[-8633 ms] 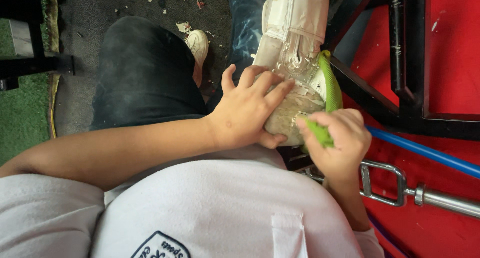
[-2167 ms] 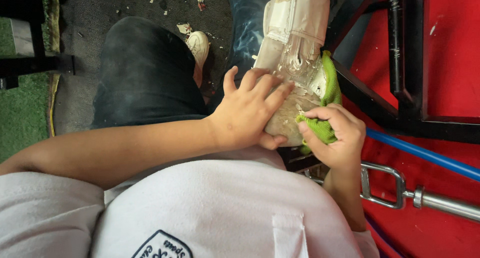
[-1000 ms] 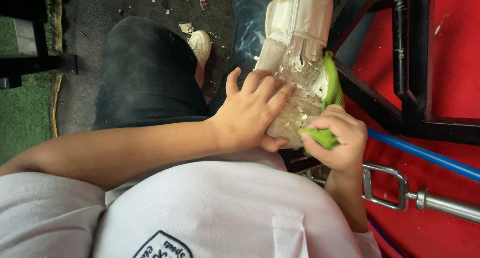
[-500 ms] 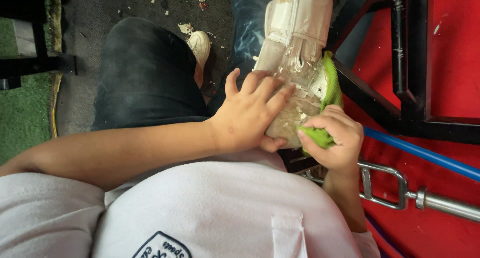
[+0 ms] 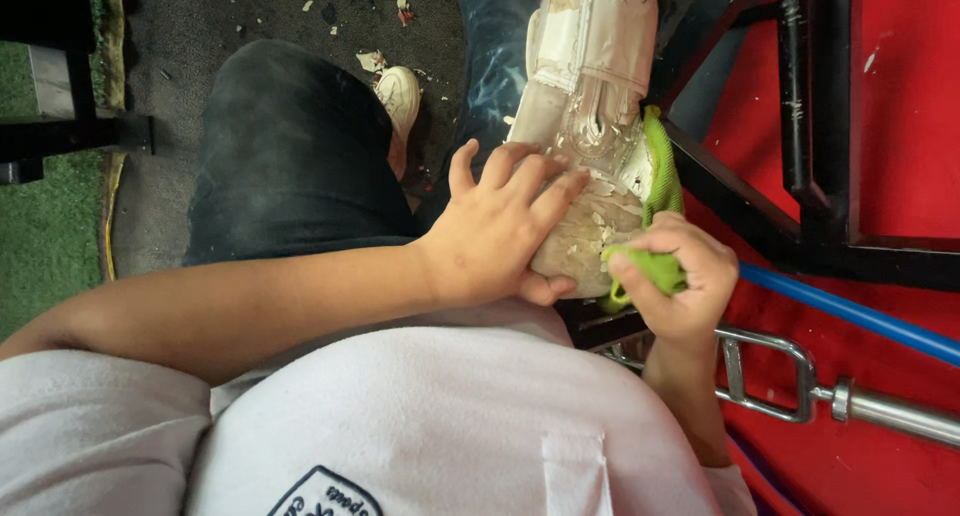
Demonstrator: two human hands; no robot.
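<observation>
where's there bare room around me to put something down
Dark floor beyond the knee, bordered by green turf and scattered debris. Red surface right of the black frame. Crowded where left hand and right hand work the white piece.

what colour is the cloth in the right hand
Bright green cloth, pinched in the right hand; seen in the head view.

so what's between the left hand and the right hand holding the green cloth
In the head view, the flaking lower end of the white object lies between them: the left hand rests flat on it, and the right hand presses the green cloth to its edge.
</observation>
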